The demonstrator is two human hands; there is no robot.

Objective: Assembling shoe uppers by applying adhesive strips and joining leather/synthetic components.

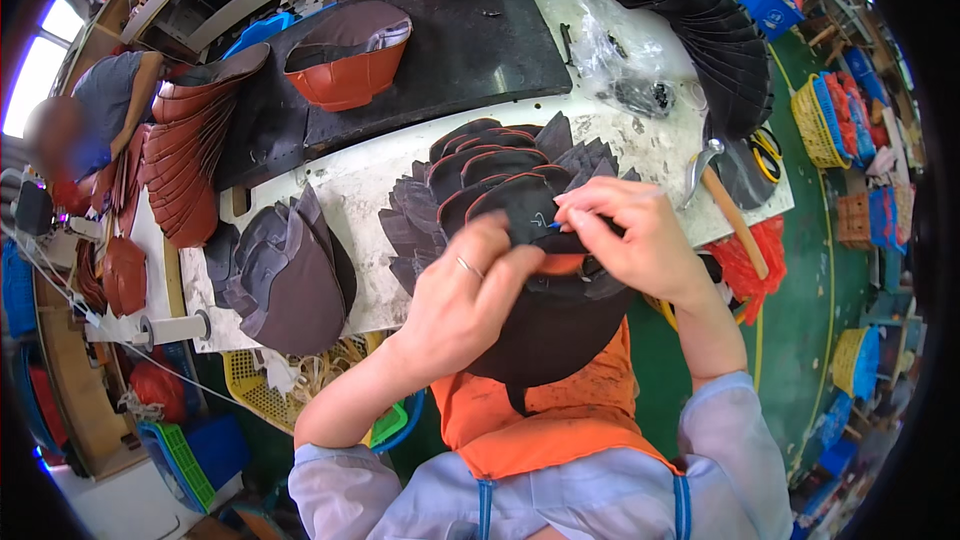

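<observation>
A dark leather shoe upper [545, 335] lies at the table's near edge, against the orange apron, with an orange-red strip at its top. My left hand [470, 285], slightly blurred, grips its upper left edge with bent fingers. In a pinch, my right hand [630, 240] holds a thin pen-like stick with a blue tip [554, 225]; most of it is hidden by the fingers. The tip is at a dark lining piece [515, 215] bearing a small pale mark. Behind both hands stands a pile of nested dark uppers [480, 155] with reddish edges.
More dark uppers [295, 285] stand at left. A red-brown upper [345, 80] sits on a black board [480, 40]. A hammer [735, 220], yellow-handled scissors [767, 154], a plastic bag [625, 50] and a black stack [720, 50] are right. Other people are at the far side and left.
</observation>
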